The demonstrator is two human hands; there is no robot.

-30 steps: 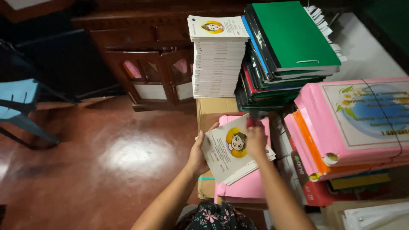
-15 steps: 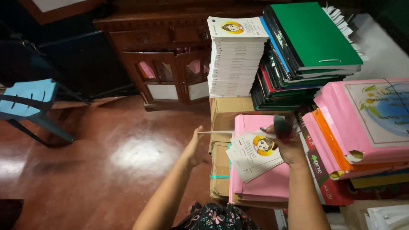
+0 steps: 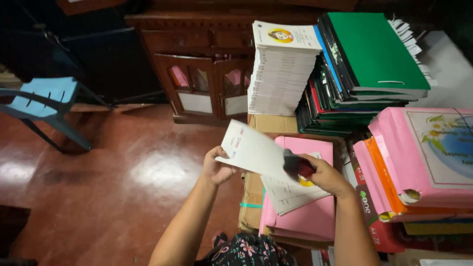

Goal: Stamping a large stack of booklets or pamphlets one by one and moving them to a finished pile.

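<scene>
School or office storeroom: tall stacks of white booklets (image 3: 282, 74), folders (image 3: 367, 74) and pink bundles (image 3: 419, 162) right, carved wooden cabinet (image 3: 207, 64) far, polished red floor (image 3: 98, 187) left.

2 hands seen: left hand (image 3: 217, 168), right hand (image 3: 326, 175). 1 open booklet (image 3: 276, 170) held between them. 1 tall stack of white booklets (image 3: 281, 74). 1 green folder (image 3: 372, 49) atop dark pile. 1 blue chair (image 3: 42, 98). 1 wooden cabinet (image 3: 197, 64). 1 cardboard box (image 3: 252, 197).
</scene>
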